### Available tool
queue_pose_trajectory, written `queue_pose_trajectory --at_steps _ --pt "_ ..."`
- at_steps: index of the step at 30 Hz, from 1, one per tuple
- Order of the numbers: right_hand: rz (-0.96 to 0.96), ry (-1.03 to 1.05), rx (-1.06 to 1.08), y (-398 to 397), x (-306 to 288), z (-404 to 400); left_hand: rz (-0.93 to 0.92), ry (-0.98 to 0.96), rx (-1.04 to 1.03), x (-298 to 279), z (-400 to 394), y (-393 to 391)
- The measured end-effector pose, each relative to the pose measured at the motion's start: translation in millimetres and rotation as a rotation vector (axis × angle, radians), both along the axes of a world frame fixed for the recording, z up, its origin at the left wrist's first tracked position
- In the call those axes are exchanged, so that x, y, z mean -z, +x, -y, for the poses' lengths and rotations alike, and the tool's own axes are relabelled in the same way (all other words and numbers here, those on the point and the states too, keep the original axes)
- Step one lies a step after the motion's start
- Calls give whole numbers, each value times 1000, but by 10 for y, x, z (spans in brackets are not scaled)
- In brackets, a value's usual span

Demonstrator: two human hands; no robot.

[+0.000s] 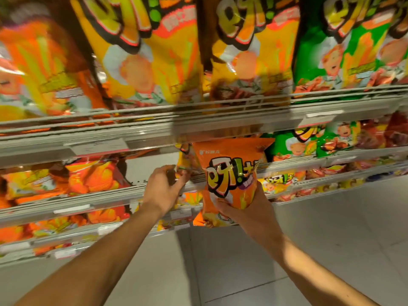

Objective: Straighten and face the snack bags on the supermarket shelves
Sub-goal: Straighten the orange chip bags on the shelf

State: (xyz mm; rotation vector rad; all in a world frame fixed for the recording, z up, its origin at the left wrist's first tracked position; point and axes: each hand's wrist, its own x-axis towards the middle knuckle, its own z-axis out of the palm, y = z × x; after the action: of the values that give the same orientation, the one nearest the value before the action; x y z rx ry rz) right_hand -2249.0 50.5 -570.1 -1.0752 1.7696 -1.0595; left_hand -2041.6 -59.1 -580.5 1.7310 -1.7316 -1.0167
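Hands worked apart: the right hand (240,208) gripped the orange snack bag (229,182) from below, logo outward and clear of the shelf (110,195), seemingly to free its slot, while the left hand (164,188) pinched a yellow bag (184,164) there, probably to straighten it.

The orange snack bag (229,180) carried a big cartoon logo that read "呀!", followed by a partly hidden character; its smaller print was too blurred to read.

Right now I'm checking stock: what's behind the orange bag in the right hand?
Behind the orange bag are the shelf edge and a yellow bag; anything directly behind is covered.
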Motion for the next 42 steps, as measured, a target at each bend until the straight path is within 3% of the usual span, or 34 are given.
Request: queue_pose_trajectory --at_steps 4,8,13,20,33,42 --pt "2 -21 -4 429 -12 55 148 -200 119 21 -275 610" --pt "13 -6 -18 854 -14 137 307 -312 100 5 -492 1247" --pt "1 -15 -67 1346 -40 267 646 -213 8 21 -522 1901" --pt "-20 28 -222 1676 -101 571 798 -149 64 74 -392 2248" --pt "-203 -11 -117 1664 81 1507 804 -147 94 146 -389 2213" --pt "-108 47 -176 1712 331 1642 724 -152 50 169 -362 2213"
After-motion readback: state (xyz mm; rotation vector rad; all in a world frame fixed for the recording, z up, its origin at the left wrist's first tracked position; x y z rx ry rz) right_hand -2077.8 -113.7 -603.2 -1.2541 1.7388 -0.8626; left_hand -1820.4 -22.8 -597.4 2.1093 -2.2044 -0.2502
